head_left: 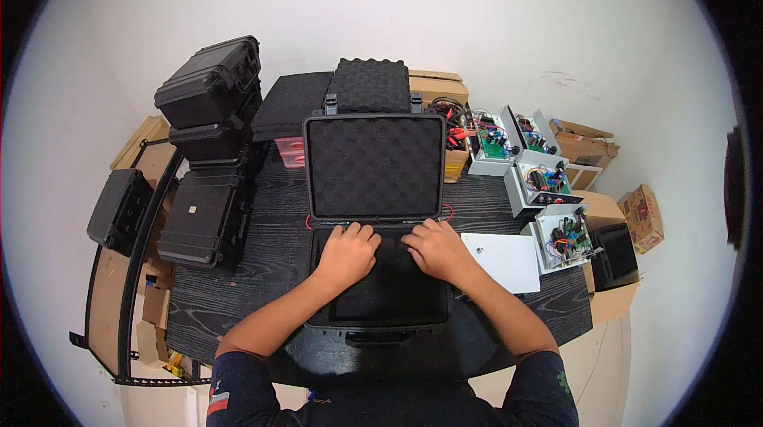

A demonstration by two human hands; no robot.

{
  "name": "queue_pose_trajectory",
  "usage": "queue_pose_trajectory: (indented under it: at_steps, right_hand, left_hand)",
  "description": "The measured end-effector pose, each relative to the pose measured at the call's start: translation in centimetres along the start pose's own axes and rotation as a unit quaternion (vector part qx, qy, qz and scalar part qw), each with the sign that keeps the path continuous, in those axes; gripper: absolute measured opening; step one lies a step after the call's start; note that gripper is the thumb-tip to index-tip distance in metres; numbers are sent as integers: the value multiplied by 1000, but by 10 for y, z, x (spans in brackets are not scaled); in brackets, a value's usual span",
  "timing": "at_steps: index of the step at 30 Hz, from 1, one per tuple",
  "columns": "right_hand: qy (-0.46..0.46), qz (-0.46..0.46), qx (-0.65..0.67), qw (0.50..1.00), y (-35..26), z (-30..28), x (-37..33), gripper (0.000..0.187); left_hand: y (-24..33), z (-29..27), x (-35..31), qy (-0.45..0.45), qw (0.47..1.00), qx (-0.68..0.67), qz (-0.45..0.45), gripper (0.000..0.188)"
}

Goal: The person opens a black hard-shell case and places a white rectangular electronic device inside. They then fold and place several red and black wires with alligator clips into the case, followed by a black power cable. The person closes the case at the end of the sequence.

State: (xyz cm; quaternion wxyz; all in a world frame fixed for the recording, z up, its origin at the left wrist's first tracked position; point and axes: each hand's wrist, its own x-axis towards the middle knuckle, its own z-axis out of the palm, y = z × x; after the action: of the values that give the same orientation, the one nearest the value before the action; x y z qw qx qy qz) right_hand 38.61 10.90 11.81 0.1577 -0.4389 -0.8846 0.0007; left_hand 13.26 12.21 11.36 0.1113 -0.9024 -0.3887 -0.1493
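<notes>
In front of me on the dark table lies an open black hard case (378, 337), its handle toward me. Gray-black egg-crate foam (375, 168) lines the raised lid. A flat black panel (389, 292) lies in the base. My left hand (350, 252) is at the panel's far left part, its fingers bent and closed at the edge. On the far right part rests my right hand (439, 249), fingers curled inward in the same way. The fingertips of both hands are partly hidden, and the panel's far edge is hard to make out against the dark case.
Black hard cases (203, 216) are stacked at left. Behind the lid sit more egg-crate foam (370, 85) and a pink drawer box (291, 151). Several white housings with circuit boards (560, 238), a white plate (505, 262) and cardboard boxes (640, 216) stand at right.
</notes>
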Motion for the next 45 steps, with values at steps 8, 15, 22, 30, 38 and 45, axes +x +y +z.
queue_pose_trajectory:
  at_steps: [8,15,22,30,38,45]
  right_hand:
    - [5,10,2,1000,-1,-2,2,22]
    - [7,-1,8,1000,-2,-4,3,23]
    - [31,2,27,999,-1,-2,3,24]
    - [34,-13,13,999,5,1,0,25]
    - [43,-10,44,998,8,4,-1,29]
    - [91,19,99,991,15,-47,-23,38]
  left_hand:
    - [-1,0,1,11,1000,1,-7,46]
    - [4,5,-1,7,999,12,30,47]
    - [5,11,-3,4,998,16,59,51]
    - [-3,13,2,-13,997,-40,70,54]
    - [0,20,6,-71,995,-62,26,46]
    - [-20,-33,-6,53,987,-151,-2,43]
